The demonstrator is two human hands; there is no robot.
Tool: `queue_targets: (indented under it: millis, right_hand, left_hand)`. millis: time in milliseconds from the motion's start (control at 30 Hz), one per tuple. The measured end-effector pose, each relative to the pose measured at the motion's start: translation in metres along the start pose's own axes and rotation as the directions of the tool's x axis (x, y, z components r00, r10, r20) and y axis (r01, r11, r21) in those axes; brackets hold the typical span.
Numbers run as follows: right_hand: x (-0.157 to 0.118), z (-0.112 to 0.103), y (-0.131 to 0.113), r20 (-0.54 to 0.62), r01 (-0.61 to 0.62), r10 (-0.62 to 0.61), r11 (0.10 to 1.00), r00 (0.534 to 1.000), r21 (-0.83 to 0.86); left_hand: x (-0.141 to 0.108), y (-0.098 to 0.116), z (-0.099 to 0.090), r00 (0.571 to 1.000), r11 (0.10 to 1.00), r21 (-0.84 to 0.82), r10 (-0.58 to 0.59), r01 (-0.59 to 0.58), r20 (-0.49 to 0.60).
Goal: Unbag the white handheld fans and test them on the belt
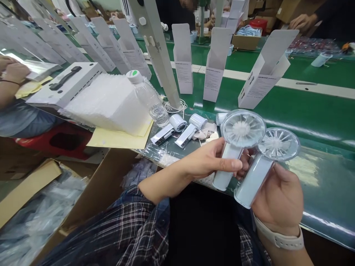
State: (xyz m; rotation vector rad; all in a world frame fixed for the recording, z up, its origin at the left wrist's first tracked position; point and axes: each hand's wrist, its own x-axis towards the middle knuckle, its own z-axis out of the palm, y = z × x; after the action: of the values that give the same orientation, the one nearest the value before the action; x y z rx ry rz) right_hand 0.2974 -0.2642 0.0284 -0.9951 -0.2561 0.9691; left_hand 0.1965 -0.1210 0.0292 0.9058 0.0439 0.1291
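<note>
Two light-blue handheld fans are held side by side above the bench edge. My left hand (213, 160) is closed round the handle of the left handheld fan (226, 168), its thumb lying across the front. Wrapped behind the right handheld fan (252, 181) is my right hand (280, 194), with a pale watch strap on the wrist. Both fans have clear round fronts with blades showing. On the bench left of my hands lie two more pale-blue devices, one folded fan (168, 129) and another folded fan (191, 129), beside a crumpled cloth (206, 131).
Open white boxes (213, 79) stand in a row on the green conveyor (313, 107). A plastic bottle (151, 98) leans by a metal post (159, 55) and white foam sheets (108, 101). A carton of plastic bags (41, 218) sits lower left. Other people work nearby.
</note>
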Motion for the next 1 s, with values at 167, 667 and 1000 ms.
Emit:
queue_targets:
  millis: [167, 667, 1000]
  right_hand:
    - [-0.001, 0.002, -0.005, -0.017, 0.030, -0.030, 0.998, 0.999, -0.051]
    - [-0.003, -0.012, -0.009, -0.160, 0.233, -0.235, 0.972, 0.959, -0.037]
    - [0.002, -0.020, 0.003, -0.317, 0.137, -0.147, 0.989, 0.937, -0.053]
  left_hand:
    - [0.006, -0.004, -0.004, 0.999, 0.996, -0.094, -0.002, -0.003, -0.052]
    - [-0.002, -0.003, -0.014, 0.999, 0.998, 0.051, 0.030, -0.028, -0.037]
    - [0.005, -0.016, -0.020, 0.990, 0.989, 0.145, 0.054, -0.035, -0.130]
